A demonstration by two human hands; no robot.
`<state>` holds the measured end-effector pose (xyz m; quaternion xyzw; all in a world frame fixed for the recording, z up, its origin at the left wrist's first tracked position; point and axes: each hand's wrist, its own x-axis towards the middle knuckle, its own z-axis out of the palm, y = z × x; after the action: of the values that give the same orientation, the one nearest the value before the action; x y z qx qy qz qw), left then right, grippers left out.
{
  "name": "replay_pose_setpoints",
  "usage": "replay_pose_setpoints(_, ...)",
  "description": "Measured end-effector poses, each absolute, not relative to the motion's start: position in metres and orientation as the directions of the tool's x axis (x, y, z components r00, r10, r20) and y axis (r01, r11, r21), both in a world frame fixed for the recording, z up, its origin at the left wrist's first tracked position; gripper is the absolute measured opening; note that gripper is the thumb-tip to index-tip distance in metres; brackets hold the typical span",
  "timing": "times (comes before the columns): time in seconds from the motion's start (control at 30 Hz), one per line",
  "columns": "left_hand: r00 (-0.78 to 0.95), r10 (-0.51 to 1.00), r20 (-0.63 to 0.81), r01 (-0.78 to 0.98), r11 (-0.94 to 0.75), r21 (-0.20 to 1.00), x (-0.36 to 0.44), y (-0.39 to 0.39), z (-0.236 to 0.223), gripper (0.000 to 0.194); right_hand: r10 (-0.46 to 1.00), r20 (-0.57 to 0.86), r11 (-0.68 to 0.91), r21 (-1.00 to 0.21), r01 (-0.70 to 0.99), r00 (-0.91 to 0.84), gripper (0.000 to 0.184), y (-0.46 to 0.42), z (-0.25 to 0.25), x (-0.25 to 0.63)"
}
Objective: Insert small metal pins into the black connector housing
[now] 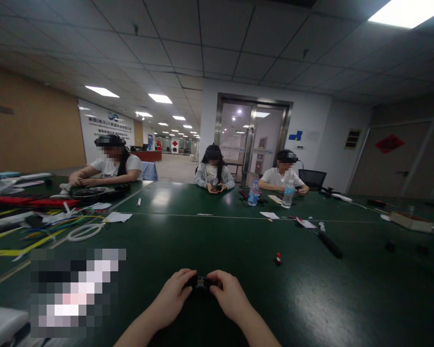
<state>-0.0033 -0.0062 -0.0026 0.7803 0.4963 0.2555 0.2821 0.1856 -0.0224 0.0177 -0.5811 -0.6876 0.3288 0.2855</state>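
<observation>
Between my two hands is a small black device (201,282) with a lighter patch at its middle; its exact kind is hard to make out. My left hand (175,294) grips its left end, fingers curled over the top and thumb at the near side. On the opposite end, my right hand (229,294) closes around it in the same way. Both hands rest low over the near part of the dark green table (159,255). A small red object (278,259) lies on the tabletop to the right, apart from my hands.
Three people sit across the table. Water bottles (253,193) stand before the right-hand person. Cables (85,232), papers and tools crowd the left side, with a wrench (139,202) farther in. A black rod-like object (330,245) and an open box (411,221) lie right.
</observation>
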Motion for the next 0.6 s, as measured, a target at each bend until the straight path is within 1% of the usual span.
replay_pose_setpoints(0.27, 0.371, 0.923, 0.099, 0.618, -0.325, 0.716, -0.0054, -0.0059, -0.0040, 0.040, 0.988, -0.041, 0.059, -0.794, 0.605, -0.150, 0.030, -0.0233, 0.0178, 0.1869)
replay_pose_setpoints(0.47, 0.370, 0.924, 0.094, 0.624, -0.322, 0.712, -0.0048, -0.0059, -0.0033, 0.041, 0.988, -0.023, 0.075, -0.785, 0.614, -0.150, 0.031, -0.0210, 0.0147, 0.1872)
replay_pose_setpoints(0.6, 0.377, 0.920, 0.105, 0.608, -0.331, 0.721, -0.0072, -0.0025, -0.0098, 0.040, 0.988, -0.036, 0.063, -0.787, 0.614, -0.147, 0.033, -0.0215, 0.0153, 0.1875)
